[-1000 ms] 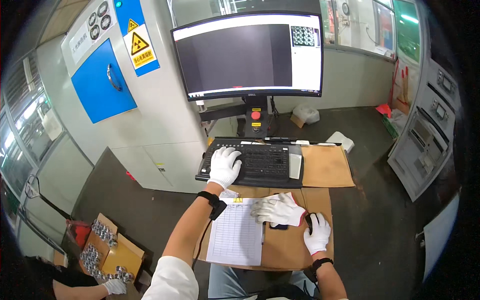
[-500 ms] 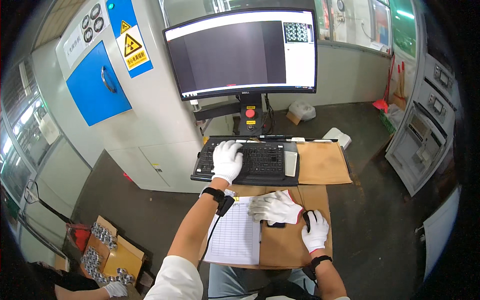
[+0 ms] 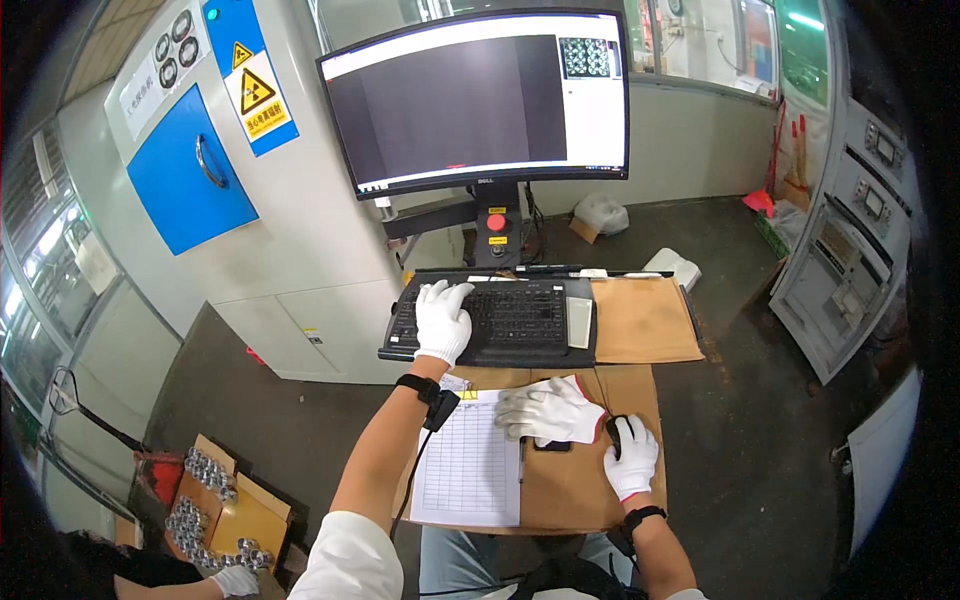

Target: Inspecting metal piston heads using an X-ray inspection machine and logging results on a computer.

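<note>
My left hand (image 3: 443, 325), in a white glove, lies over the left part of a black keyboard (image 3: 520, 318) with its fingers stretched across the keys. At the right side of the cardboard-topped table, my gloved right hand (image 3: 634, 462) is closed over a black computer mouse (image 3: 614, 430). A pair of white gloves (image 3: 550, 412) lies between my arms, partly over a dark flat object. Under my left wrist is a printed form (image 3: 465, 470) with a ruled table. Above the keyboard stands a curved monitor (image 3: 450, 110) with a dark grey picture and a small thumbnail.
A white cabinet with a blue door (image 3: 195, 172) stands at left. A red button (image 3: 496, 223) sits below the monitor. Brown card (image 3: 645, 320) lies right of the keyboard. At lower left, another person's gloved hand (image 3: 235, 580) is beside a box of shiny metal parts (image 3: 240, 515).
My left hand has shifted slightly left on the keyboard, its fingers a little more spread. The right hand stays on the mouse. The whole view has tilted slightly.
</note>
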The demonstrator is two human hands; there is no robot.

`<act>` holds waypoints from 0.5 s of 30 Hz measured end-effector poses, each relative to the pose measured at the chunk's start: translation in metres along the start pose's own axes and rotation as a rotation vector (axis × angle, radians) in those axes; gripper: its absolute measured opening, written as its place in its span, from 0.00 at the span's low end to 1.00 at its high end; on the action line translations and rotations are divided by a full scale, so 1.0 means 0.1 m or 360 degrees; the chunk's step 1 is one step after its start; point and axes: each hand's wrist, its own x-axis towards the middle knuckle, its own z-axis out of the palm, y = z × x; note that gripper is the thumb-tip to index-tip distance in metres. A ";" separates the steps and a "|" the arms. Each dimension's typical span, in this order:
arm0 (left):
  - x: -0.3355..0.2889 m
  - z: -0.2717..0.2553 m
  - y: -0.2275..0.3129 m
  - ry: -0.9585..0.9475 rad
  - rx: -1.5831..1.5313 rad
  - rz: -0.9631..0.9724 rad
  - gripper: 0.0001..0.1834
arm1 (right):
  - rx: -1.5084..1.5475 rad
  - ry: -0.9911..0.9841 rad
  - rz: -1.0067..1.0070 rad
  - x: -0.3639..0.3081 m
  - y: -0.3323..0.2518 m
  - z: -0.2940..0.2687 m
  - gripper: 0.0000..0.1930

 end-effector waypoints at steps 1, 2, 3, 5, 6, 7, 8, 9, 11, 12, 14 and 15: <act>-0.01 0.01 0.00 0.0028 0.0015 -0.0043 0.24 | -0.0001 -0.0001 0.0005 0.00 0.01 0.00 0.30; -0.03 0.00 -0.02 0.0053 0.0033 -0.0086 0.24 | -0.0015 0.0011 -0.0001 0.00 0.01 -0.01 0.30; -0.03 0.00 -0.04 0.0034 0.0044 -0.0115 0.24 | -0.0029 0.0022 -0.0006 0.00 0.01 -0.01 0.30; -0.06 -0.01 -0.09 0.0025 0.0049 -0.0129 0.25 | -0.0016 0.0008 0.0004 0.01 0.00 -0.03 0.30; -0.07 -0.02 -0.12 0.0024 0.0053 -0.0146 0.25 | -0.0006 -0.0002 0.0008 0.01 -0.01 -0.03 0.30; -0.08 -0.01 -0.15 0.0039 0.0060 -0.0143 0.24 | -0.0001 -0.0004 0.0010 0.01 -0.02 -0.02 0.30; -0.06 -0.01 -0.12 0.0034 0.0057 -0.0141 0.24 | -0.0013 0.0002 0.0005 0.01 0.00 -0.02 0.30; -0.05 -0.01 -0.10 0.0027 0.0043 -0.0102 0.24 | -0.0024 0.0008 0.0000 0.01 0.01 -0.02 0.30; -0.02 -0.01 -0.07 0.0019 0.0024 -0.0060 0.23 | -0.0018 -0.0010 0.0013 0.00 0.02 -0.02 0.30; 0.00 -0.02 -0.06 -0.0099 0.0011 -0.0057 0.23 | -0.0010 -0.0025 0.0020 0.00 0.03 -0.02 0.30; 0.05 -0.02 -0.06 -0.0219 -0.0008 -0.0048 0.23 | -0.0002 -0.0022 0.0018 0.00 0.03 -0.01 0.30; 0.07 -0.03 -0.06 -0.0238 0.0061 -0.0065 0.23 | 0.0009 -0.0020 0.0010 0.01 0.02 0.00 0.30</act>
